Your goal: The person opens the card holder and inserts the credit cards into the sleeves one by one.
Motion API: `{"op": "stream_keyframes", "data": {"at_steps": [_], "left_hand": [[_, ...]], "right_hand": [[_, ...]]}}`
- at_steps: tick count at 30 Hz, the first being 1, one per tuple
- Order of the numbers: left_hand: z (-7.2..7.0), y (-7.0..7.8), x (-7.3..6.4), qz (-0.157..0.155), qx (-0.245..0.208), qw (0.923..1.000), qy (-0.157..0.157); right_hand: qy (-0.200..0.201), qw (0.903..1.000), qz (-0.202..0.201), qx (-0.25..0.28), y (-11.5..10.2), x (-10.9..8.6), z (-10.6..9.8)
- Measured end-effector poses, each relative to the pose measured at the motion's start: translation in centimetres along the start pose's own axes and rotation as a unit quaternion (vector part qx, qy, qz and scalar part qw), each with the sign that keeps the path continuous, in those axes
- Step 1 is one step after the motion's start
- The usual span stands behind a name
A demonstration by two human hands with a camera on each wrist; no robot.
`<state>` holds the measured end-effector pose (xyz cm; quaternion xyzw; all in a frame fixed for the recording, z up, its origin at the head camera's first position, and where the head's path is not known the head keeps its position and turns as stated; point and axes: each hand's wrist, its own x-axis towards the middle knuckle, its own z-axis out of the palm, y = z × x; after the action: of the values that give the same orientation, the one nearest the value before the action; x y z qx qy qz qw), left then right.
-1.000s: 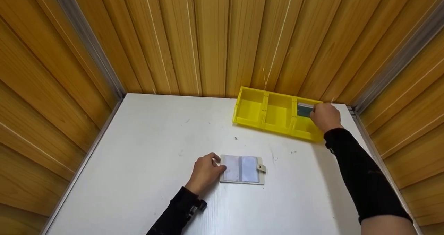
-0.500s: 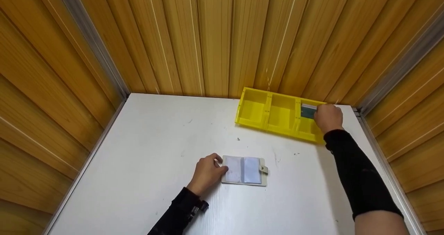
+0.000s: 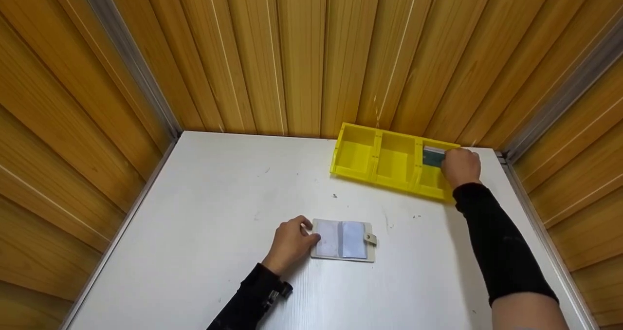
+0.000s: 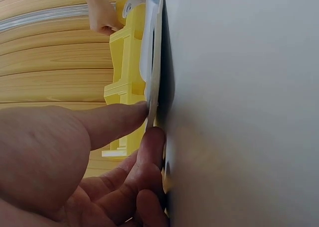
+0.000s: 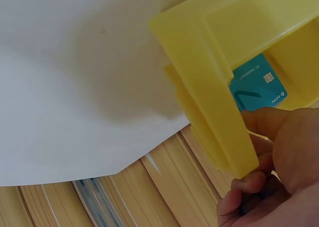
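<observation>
An opened pale card holder (image 3: 352,240) with clear sleeves and a snap strap lies on the white table. My left hand (image 3: 290,240) pinches its left edge; the left wrist view shows the thumb (image 4: 119,118) on one side and fingers on the other. At the back right, my right hand (image 3: 461,167) is at the right compartment of a yellow three-compartment bin (image 3: 396,186). A teal bank card (image 5: 258,83) with a chip leans inside there. My right digits meet the card's edge and bin's corner, but the fingertips are partly hidden, so a grip on the card is unclear.
Wood-patterned panels (image 3: 292,52) rise behind and beside the white table (image 3: 233,184). The bin stands near the back panel, turned slightly. Its left and middle compartments show bare yellow floors. Small dark marks dot the tabletop.
The view has shifted slightly, moving everything a little to the right. Both hands keep nearly the same places at the card holder and the bin; the right forearm has swung slightly inward.
</observation>
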<state>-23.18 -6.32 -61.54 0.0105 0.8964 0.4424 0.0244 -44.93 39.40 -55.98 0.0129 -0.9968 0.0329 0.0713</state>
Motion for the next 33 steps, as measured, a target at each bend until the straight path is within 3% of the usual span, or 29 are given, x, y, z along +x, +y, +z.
{"op": "stream_keyframes", "data": {"at_steps": [5,16,22,33], "left_hand": [[-0.1,0.1,0.0,-0.004,0.000,1.0000,-0.001],[0.0,0.2,0.1,-0.015,-0.003,0.9999,-0.007],[0.2,0.1,0.1,0.003,0.010,0.9999,-0.001],[0.1,0.0,0.1,0.000,0.014,0.9999,0.005]], "right_hand": [[-0.015,0.9998,0.009,-0.005,-0.1,0.1,-0.2],[0.018,0.9979,-0.022,-0.059,0.3,0.5,0.6],[0.012,0.9946,-0.031,-0.098,0.5,0.4,0.4],[0.033,0.9943,-0.050,-0.089,1.1,0.6,0.7]]}}
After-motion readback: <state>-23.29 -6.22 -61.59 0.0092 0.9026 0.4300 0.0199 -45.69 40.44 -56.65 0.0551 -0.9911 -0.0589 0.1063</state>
